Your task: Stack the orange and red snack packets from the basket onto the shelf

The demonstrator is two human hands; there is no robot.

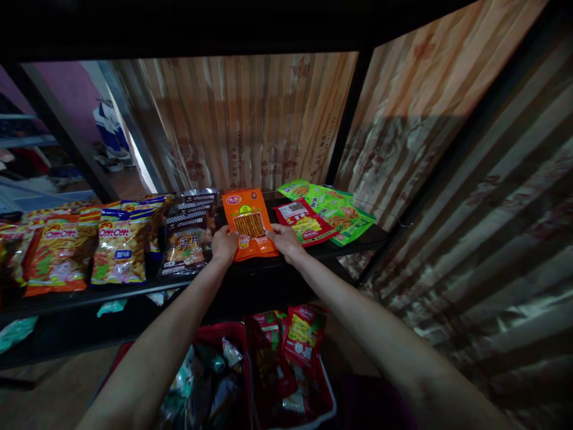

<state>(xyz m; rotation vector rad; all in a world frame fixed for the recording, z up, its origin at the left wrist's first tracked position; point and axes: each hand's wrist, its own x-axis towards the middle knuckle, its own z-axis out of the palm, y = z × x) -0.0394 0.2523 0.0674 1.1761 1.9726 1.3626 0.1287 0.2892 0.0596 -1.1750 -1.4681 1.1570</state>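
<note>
An orange snack bag (pixel 249 222) with a window showing brown sticks lies on the black shelf (pixel 264 276). My left hand (pixel 224 243) grips its lower left edge, and my right hand (pixel 286 240) grips the lower right edge. Thumbs rest on the front; the other fingers are partly hidden. Dark brown snack bags (pixel 188 236) overlap in a row just left of my left hand. To the right of the orange bag lies a red snack bag (pixel 304 222), partly over several green snack bags (pixel 342 215).
Yellow and blue snack bags (pixel 120 248) and orange snack bags (pixel 58 254) fill the shelf's left part. Below stand a red basket (pixel 246 346) and a white-rimmed container (pixel 332 406) of snack packs. Black posts (pixel 351 107) and a patterned curtain (pixel 250 125) bound the shelf.
</note>
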